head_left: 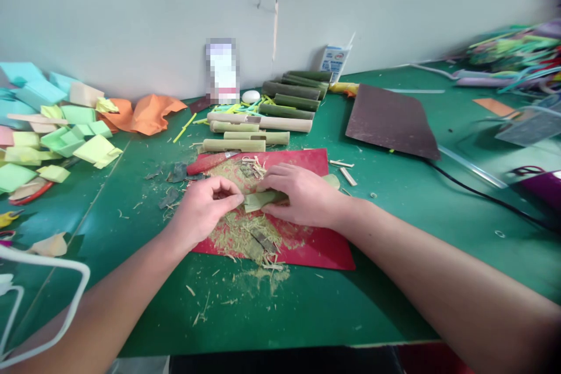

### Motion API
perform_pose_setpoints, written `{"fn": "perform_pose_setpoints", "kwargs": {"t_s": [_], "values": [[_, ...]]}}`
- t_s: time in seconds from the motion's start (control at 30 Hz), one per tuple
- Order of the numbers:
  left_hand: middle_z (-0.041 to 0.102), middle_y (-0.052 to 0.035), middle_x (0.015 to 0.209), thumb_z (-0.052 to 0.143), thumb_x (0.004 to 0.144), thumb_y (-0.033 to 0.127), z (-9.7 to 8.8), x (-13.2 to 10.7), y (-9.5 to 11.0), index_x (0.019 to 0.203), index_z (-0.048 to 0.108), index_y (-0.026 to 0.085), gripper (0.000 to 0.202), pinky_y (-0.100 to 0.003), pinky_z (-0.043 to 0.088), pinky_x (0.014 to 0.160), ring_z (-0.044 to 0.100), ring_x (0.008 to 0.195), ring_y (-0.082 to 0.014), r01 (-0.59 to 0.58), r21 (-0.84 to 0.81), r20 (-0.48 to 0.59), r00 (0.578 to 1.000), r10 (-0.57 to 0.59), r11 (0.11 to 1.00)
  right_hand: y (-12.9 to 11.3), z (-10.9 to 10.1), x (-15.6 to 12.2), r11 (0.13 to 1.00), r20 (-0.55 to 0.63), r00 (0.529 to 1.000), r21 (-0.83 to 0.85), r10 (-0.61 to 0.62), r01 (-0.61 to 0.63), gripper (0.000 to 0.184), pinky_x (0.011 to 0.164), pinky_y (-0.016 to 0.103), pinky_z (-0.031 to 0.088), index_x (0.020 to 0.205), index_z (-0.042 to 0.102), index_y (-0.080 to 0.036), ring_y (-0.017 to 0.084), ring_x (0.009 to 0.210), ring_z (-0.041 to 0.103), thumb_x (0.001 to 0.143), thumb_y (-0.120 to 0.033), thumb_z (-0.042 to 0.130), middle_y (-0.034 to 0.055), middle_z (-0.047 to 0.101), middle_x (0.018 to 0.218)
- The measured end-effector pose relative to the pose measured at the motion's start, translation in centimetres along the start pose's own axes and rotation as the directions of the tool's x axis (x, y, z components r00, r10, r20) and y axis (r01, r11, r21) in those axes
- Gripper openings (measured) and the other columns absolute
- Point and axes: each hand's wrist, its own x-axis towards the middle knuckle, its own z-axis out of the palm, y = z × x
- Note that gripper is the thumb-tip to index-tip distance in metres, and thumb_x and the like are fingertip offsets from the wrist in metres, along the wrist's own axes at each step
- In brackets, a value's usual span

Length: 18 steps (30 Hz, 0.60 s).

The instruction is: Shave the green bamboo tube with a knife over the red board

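Note:
My right hand (298, 196) is wrapped over a pale green bamboo tube (258, 201), which lies across a red mat (315, 245). The tube's far end shows past my palm on the right; its middle is hidden under my fingers. At the tube's left end, thumb and forefinger of my left hand (208, 207) are pinched together; whatever is between them is too small to make out. Sawdust and shavings (248, 231) cover much of the mat. A red-handled tool (210, 162), perhaps a knife or saw, rests at the mat's upper left.
Several bamboo tubes (284, 123) lie in a row behind the mat. A phone (222, 70) leans on the wall beside a drink carton (335, 61). Folded papers (56, 140) spread on the left, a dark board (390, 120) on the right. A white wire frame (81, 280) juts in lower left.

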Motion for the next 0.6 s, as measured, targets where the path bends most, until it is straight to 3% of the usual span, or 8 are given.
{"fn": "perform_pose_setpoints", "kwargs": {"t_s": [0.3,0.5,0.6], "values": [[0.058,0.0009,0.069,0.056,0.083,0.027,0.86,-0.33,-0.43,0.083,0.061,0.018,0.01,-0.021,0.044,0.057,0.052,0.061,-0.0099,-0.15,0.099,-0.002,0.989,0.151,0.984,0.28,0.05,0.12,1.0,0.001,1.0,0.011,-0.024,0.024,0.023,0.072,0.031,0.039,0.098,0.061,-0.018,0.018,0.08,0.051,0.076,-0.025,0.061,0.0049,0.057,0.086],[0.064,-0.0014,0.071,0.062,0.078,0.03,0.74,-0.53,-0.57,0.087,0.062,0.017,0.016,-0.022,0.048,0.056,0.058,0.06,-0.0115,-0.108,0.041,-0.046,0.993,0.11,0.993,0.25,0.03,0.1,0.999,0.005,1.0,0.042,-0.002,0.002,0.022,0.073,0.031,0.039,0.095,0.061,-0.019,0.018,0.081,0.051,0.073,-0.022,0.063,0.0043,0.057,0.087],[0.066,-0.0025,0.073,0.064,0.077,0.031,0.58,-0.67,-0.45,0.089,0.064,0.017,0.019,-0.023,0.05,0.058,0.061,0.062,-0.0126,-0.114,0.091,-0.053,0.991,0.119,0.989,0.16,-0.01,0.06,0.999,0.008,1.0,0.043,0.01,-0.011,0.021,0.073,0.031,0.039,0.094,0.061,-0.02,0.018,0.081,0.051,0.073,-0.022,0.062,0.0043,0.057,0.087]]}}
